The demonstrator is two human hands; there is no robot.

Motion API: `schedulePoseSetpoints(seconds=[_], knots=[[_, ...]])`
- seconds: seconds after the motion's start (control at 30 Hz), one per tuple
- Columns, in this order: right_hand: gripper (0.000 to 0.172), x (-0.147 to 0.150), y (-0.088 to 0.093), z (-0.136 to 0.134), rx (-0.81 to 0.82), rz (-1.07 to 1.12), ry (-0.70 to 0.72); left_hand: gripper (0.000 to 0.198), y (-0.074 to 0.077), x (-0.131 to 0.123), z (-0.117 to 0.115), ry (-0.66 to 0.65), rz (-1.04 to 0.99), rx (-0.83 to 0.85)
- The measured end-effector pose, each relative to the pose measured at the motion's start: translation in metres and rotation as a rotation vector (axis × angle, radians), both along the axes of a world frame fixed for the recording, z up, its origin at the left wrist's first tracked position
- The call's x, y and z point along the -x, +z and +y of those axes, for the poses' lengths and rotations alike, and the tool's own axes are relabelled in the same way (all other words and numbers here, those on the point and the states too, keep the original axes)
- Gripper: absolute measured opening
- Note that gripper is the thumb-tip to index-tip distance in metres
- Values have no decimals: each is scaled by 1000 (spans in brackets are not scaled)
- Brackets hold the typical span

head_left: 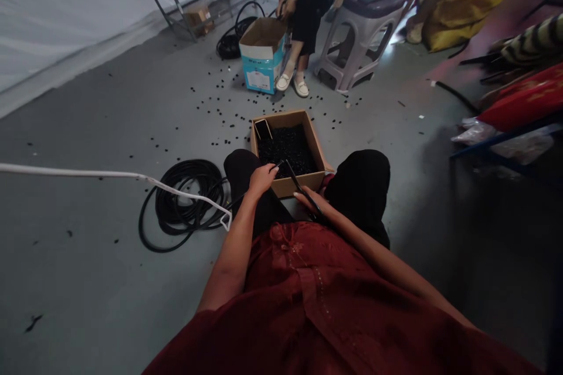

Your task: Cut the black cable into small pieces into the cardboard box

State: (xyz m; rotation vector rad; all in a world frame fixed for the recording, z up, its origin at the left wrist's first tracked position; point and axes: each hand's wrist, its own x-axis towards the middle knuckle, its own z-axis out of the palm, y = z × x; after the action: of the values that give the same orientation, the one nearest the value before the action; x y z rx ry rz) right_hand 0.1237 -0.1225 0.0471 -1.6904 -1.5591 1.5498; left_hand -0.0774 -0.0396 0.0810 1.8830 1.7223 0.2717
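Grey floor [88, 246] — black bits [220, 111] strewn | left hand [261, 180], right hand [308, 202] pinching black cable [285, 170] | cardboard box [288, 184]

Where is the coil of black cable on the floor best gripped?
Grip the coil of black cable by its outer loops on the left, fingers coming from above: it lies flat on the floor, and the white cable crosses only its right side.

The left forearm [231, 246] and right forearm [373, 258], both bare, angle forward and inward toward the knees [363, 179], the left hand [263, 180] curled palm-down just inside the left knee, the right hand [310, 202] lower, fingers stretched forward.
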Motion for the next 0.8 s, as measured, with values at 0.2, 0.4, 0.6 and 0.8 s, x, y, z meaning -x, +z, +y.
schedulePoseSetpoints(seconds=[0.2,0.4,0.6,0.8], knots=[[36,-9,-14,-10,-27,-86,20,37,-1,0,0,-6,-4,-2],[29,-15,-28,-15,76,8,-2,37,-1,0,1,-13,17,23],[29,-23,-39,-13,-2,12,76,37,0,0,-1,-18,22,8],[37,-25,-35,-17,-35,89,70,37,3,-1,-2,-18,45,22]])
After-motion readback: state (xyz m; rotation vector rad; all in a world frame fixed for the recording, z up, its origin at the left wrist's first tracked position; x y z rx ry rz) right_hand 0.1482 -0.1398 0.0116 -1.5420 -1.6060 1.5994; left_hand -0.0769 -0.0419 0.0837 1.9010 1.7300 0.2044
